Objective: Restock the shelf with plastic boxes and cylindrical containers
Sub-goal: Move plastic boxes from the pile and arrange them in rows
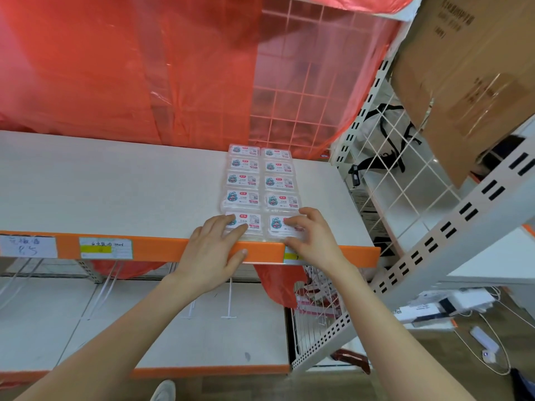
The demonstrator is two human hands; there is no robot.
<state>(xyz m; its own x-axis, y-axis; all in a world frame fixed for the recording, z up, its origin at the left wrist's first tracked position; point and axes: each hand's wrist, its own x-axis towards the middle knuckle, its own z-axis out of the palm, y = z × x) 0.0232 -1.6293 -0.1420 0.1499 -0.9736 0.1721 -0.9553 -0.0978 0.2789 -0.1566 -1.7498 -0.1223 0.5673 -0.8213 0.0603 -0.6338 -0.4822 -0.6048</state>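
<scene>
My left hand (215, 247) lies flat on the front left box (252, 222) at the front edge of the shelf (115, 192). My right hand (311, 235), apart from it, grips the front right box (276, 224).

Both forearms are bare to the picture's edge, the left hand (215, 250) and the right hand (311, 235) are bare too with short, plain nails (the left thumbnail shows best), and below them shows the rounded toe of one pale, whitish shoe (164, 391).
</scene>
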